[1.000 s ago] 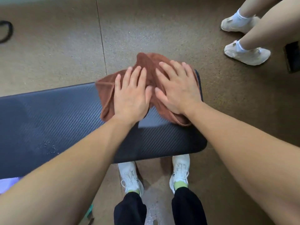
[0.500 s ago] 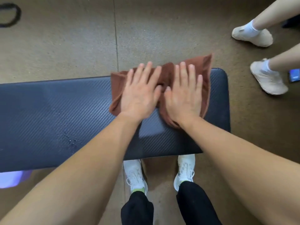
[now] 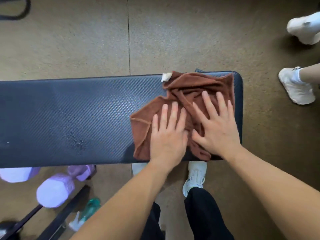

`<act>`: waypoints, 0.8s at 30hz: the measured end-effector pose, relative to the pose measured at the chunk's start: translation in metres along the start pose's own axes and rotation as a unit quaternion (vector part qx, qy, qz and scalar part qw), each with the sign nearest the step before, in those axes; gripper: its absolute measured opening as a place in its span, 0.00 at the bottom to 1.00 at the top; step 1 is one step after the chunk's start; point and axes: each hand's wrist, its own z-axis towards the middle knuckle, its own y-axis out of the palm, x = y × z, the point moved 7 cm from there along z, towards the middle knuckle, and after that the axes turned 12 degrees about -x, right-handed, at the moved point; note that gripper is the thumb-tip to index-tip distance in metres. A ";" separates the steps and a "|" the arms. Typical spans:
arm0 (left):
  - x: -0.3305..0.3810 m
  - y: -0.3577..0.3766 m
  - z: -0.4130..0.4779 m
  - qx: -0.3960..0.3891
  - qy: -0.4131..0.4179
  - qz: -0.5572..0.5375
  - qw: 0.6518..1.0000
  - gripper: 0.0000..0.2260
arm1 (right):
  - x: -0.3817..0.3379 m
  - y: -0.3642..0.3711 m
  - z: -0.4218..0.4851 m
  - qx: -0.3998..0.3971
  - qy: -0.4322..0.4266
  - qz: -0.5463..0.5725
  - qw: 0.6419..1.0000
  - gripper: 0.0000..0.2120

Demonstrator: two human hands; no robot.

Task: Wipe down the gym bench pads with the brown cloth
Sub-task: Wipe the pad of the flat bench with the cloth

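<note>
A dark blue textured bench pad [image 3: 72, 118] runs across the view from the left edge to a rounded right end. The brown cloth [image 3: 187, 87] lies crumpled on that right end, a white label at its far left corner. My left hand [image 3: 167, 134] presses flat on the cloth's near left part, fingers spread. My right hand [image 3: 218, 125] presses flat on its right part, close beside the left. Both palms lie on top of the cloth; neither hand grips it. A patch of small droplets [image 3: 76, 141] shows on the pad left of the cloth.
Purple dumbbells [image 3: 55, 189] and a green spray bottle [image 3: 86, 212] lie on the floor under the bench's near left. My own white shoes [image 3: 195, 175] stand below the pad. Another person's white shoes [image 3: 296, 87] stand on the floor at right. A black loop [image 3: 15, 7] lies far left.
Both hands have slid the cloth from the pad's far edge toward the near edge, bunching it up. The view has shifted, showing more of the bench and the dumbbells beneath.
</note>
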 end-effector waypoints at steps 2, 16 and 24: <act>0.021 -0.011 0.020 0.020 0.063 0.003 0.998 0.29 | 0.019 0.000 -0.001 -0.016 0.065 0.028 0.997 0.39; -0.255 -0.025 -0.045 0.100 -0.273 -0.093 0.952 0.28 | -0.256 -0.064 0.123 0.034 -0.203 -0.003 0.979 0.34; -0.125 0.021 -0.061 0.086 -0.312 -0.135 0.936 0.30 | -0.162 -0.023 0.052 0.006 -0.284 -0.095 0.954 0.34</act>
